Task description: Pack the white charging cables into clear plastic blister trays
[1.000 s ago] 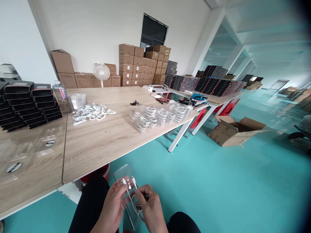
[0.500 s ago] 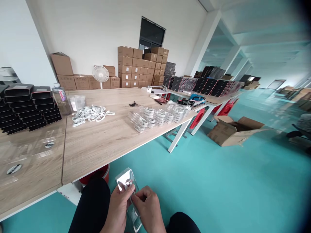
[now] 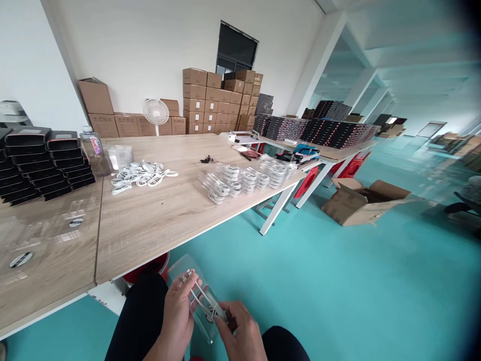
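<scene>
Above my lap, my left hand grips a clear plastic tray, its thumb pressing the connector end of a white charging cable against it. The coiled part of that cable lies over the tray, and my right hand pinches it at its lower end. Parts of the tray are hidden behind both hands. On the table's wooden top rest a heap of loose white cables and, farther right, several clear packs with coiled cables in them.
Black boxes are stacked at the left beside a plastic bottle. Flat clear trays lie near the left edge. A fan and stacked cartons stand behind. One open carton sits on the floor at right.
The tray has tilted, and the coiled white cable now shows clearly on it. My right hand has shifted slightly down and right, away from my left thumb.
</scene>
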{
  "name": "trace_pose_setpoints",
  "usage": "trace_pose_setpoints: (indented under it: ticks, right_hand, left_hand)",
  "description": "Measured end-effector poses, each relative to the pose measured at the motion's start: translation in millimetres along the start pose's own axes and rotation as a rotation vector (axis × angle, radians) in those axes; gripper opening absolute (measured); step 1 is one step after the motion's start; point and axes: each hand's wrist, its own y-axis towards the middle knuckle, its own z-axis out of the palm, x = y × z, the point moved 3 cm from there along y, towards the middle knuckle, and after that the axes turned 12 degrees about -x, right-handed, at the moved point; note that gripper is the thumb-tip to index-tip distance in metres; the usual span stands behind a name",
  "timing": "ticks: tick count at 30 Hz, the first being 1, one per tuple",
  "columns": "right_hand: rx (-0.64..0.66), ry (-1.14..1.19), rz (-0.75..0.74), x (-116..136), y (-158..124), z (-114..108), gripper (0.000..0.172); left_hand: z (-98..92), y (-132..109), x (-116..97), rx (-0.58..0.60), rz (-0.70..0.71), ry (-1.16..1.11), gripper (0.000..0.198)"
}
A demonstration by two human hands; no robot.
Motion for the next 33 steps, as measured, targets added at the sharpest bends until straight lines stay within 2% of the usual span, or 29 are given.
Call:
trace_pose_setpoints:
  ticks: [5,8,10,13,16,21,23,25,28,30,33]
  right_hand:
    - [-0.022,0.325,0.329,-9.7,-4.6,5.6,0.025]
    - [-0.090,0.517,0.417,-11.3,-8.1,12.3,0.038]
    - [-0.090,0.573,0.448,-13.8,-10.9,18.3,0.042]
    - [-0.077,0.577,0.465,-20.9,-12.1,25.7,0.045]
    - [-0.066,0.474,0.434,-28.8,-9.1,27.5,0.042]
    - [-0.129,0.240,0.182,-27.0,-4.2,17.8,0.031]
    - [-0.155,0.290,0.174,-24.8,-3.5,14.4,0.035]
    - [-0.107,0.447,0.255,-24.4,-2.9,15.0,0.056]
    - [0.121,0.704,0.339,-22.4,-4.1,23.9,0.092]
    - [0.193,0.774,0.337,-21.8,-6.5,30.6,0.093]
    - [0.076,0.792,0.350,-24.0,-10.7,38.7,0.073]
  left_hand:
    - [4.7,-4.1,2.3,0.039,-0.022,-0.063,0.021]
    - [6.7,-7.5,-1.4,0.052,-0.029,-0.067,0.021]
    - [7.4,-9.2,-6.4,0.059,-0.029,-0.094,0.019]
    - [8.1,-10.5,-13.4,0.072,-0.052,-0.135,0.011]
    - [8.8,-11.3,-16.9,0.071,-0.107,-0.154,0.007]
    - [7.3,-9.1,-18.0,0.005,-0.165,-0.223,0.006]
    - [6.9,-7.7,-17.4,0.011,-0.199,-0.252,0.005]
    - [7.1,-6.8,-17.3,0.036,-0.224,-0.281,0.005]
    - [6.6,-5.5,-17.9,0.044,-0.223,-0.323,0.005]
    - [6.1,-4.7,-17.9,0.037,-0.210,-0.322,0.005]
    - [6.0,-3.8,-17.1,0.043,-0.196,-0.295,0.003]
